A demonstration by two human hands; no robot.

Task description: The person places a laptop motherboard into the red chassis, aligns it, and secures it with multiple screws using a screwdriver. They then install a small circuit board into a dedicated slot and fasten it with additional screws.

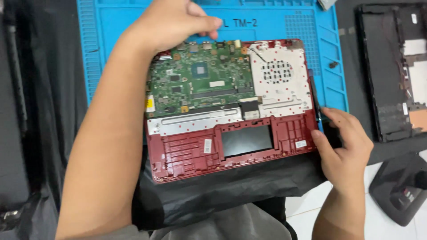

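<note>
Blue repair mat under the opened red laptop base; left hand grips its far edge, right hand pinches a blue pry tool beside it.

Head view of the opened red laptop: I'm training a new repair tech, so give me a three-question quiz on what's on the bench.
1. True or false: the green circuit board sits in the far left part of the red laptop shell.
2. What does the right hand hold? A) a blue-handled tool B) a roll of tape C) a loose screw
3. Fill in: the left hand rests at the shell's ___ edge, over the blue work mat.

Key: 1 true. 2 A; the tool lies along the shell's right edge. 3 far, by the row of ports.
</note>
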